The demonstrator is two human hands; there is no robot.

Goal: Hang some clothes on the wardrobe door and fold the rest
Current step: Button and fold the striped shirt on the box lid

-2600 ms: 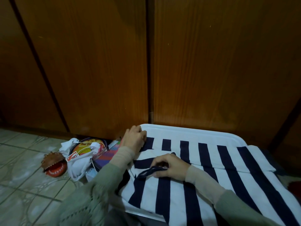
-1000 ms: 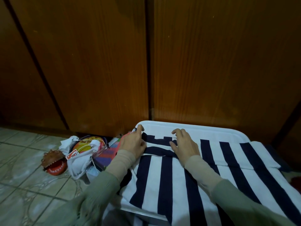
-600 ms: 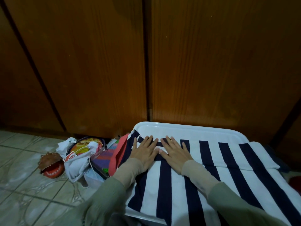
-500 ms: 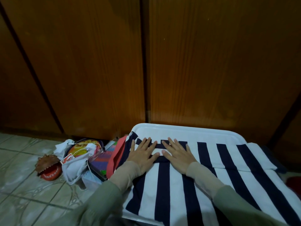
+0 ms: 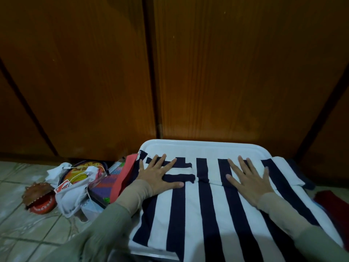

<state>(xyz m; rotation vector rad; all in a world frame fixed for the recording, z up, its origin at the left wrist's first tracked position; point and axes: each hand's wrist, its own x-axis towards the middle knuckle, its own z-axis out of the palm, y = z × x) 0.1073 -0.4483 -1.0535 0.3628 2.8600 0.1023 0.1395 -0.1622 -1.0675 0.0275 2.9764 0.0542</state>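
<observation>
The navy-and-white striped garment (image 5: 207, 214) runs off the near edge. It hides most of the white plastic tray (image 5: 188, 146) — its near rim barely shows.

A home, likely a bedroom: dark wooden wardrobe doors (image 5: 207, 72) rise beyond the fingers, with a tiled floor (image 5: 22, 229) and scattered toys (image 5: 40, 199) to their left.

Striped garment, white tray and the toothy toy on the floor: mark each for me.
Striped garment (image 5: 190, 214), head view, on a white stripe of the flat middle.
White tray (image 5: 204, 146), head view, on the bare far rim.
Toothy toy (image 5: 40, 198), head view, on its brown upper jaw.
</observation>
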